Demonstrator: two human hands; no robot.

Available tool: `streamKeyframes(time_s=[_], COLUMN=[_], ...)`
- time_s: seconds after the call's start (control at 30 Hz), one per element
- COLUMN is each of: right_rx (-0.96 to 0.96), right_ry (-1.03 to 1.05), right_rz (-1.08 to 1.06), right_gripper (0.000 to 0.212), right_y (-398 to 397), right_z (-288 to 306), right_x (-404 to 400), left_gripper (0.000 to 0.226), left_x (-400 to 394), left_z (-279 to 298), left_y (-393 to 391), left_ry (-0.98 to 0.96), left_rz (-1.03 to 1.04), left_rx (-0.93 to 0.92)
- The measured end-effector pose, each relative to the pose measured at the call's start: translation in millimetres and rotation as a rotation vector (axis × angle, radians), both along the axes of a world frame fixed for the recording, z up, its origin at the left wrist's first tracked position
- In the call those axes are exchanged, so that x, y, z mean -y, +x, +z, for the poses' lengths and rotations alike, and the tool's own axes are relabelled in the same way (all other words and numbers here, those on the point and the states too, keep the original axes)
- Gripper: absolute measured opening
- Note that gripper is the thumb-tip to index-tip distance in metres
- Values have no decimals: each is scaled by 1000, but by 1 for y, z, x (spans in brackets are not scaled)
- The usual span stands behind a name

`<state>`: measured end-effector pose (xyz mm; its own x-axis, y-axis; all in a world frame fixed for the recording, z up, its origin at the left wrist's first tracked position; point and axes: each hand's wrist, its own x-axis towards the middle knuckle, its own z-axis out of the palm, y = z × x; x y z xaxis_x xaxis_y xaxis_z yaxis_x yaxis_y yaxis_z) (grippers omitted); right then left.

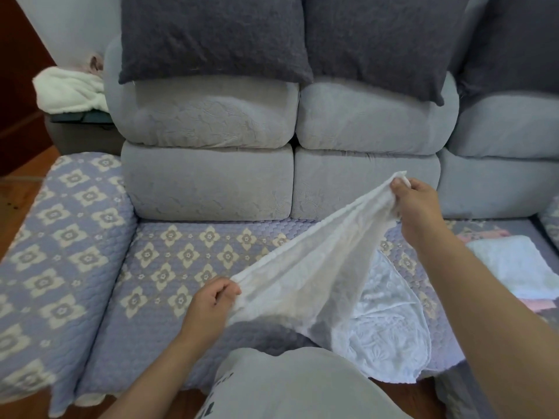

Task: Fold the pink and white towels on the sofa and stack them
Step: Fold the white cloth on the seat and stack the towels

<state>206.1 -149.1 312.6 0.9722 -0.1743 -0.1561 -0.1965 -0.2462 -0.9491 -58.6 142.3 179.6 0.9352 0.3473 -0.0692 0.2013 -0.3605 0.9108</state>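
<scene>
The left hand (211, 300) pinches one corner of a white towel (317, 276), fingers curled round the hem, while the right hand (419, 201) grips the opposite corner, raised higher and farther toward the sofa back (208, 179). Between the two grips the top edge of the towel runs taut on a slant, and the thin, lace-patterned cloth hangs below that edge in loose folds, its lower part resting on the quilted seat cover (169, 261) and trailing over the seat's front edge beneath the right forearm. Beyond the right wrist, farther along the seat, lies a stack of folded towels (514, 267): a white one on top with pink layers showing at its near and far edges. Behind both grips two dark grey cushions (211, 37) lean on the sofa back. Well past the left hand, beyond the armrest (66, 225), a fluffy white blanket (69, 89) lies on a side table.
</scene>
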Motion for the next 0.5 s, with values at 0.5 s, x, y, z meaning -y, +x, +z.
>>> streamKeyframes(time_s=[0.5], right_rx=[159], right_ry=[-148], right_rz=[-126], right_gripper=[44], right_y=[6], right_z=[12], right_x=[0], left_gripper=[38], left_x=[-47], left_z=[-29], left_y=[-16], left_ry=[263], left_rz=[-224], left_rx=[-278])
